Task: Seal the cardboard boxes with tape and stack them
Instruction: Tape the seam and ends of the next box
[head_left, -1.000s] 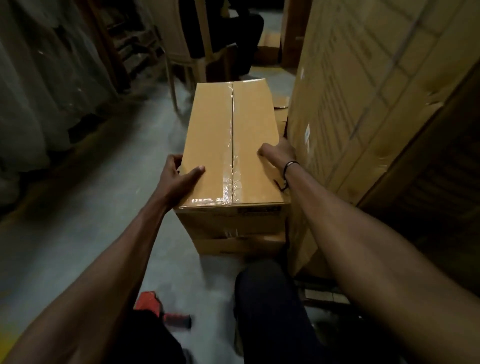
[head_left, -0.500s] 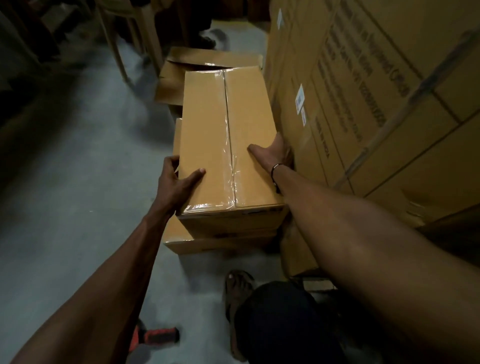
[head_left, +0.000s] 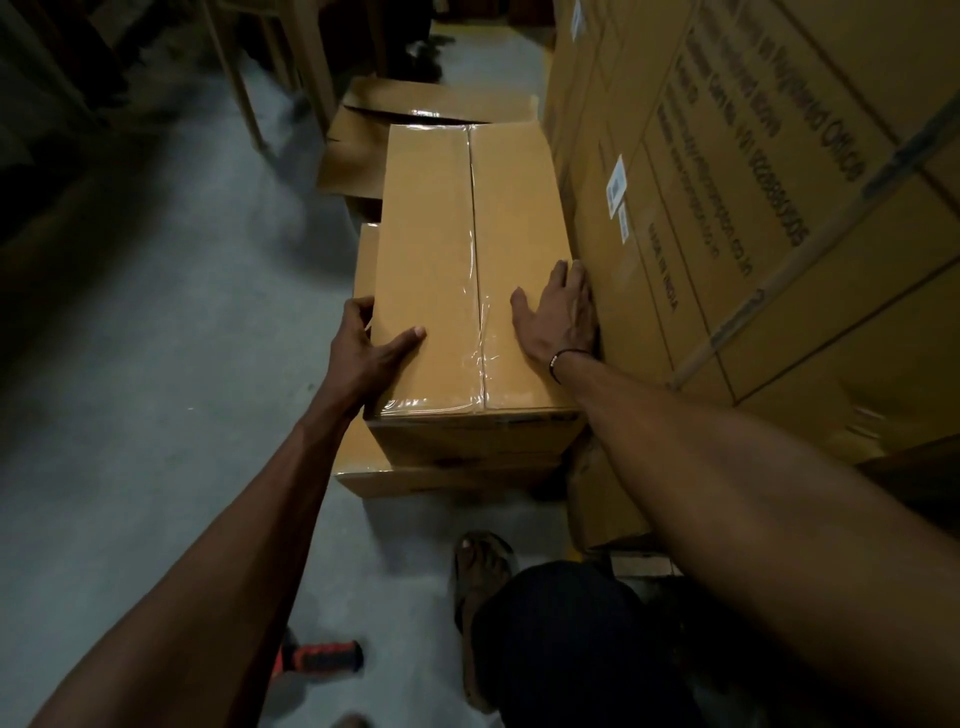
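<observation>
A: Box (head_left: 467, 270) on top, sealed with clear tape (head_left: 478, 332) down the centre seam, sits on a lower cardboard box (head_left: 415, 475) on the floor, close against the big printed cartons (head_left: 727, 208) on the right.

B: And the hands?

A: Left hand (head_left: 371, 345) grasps the near left edge, thumb on the lid, fingers curled down the side. Right hand (head_left: 558, 312) lies flat and relaxed on the lid by the right edge, gripping nothing.

B: How will it handle?

A: Stiff, I'd judge, though the taped strip looks slick. Weight I cannot tell. Better to hold the corners and side walls than the glossy seam.
</observation>
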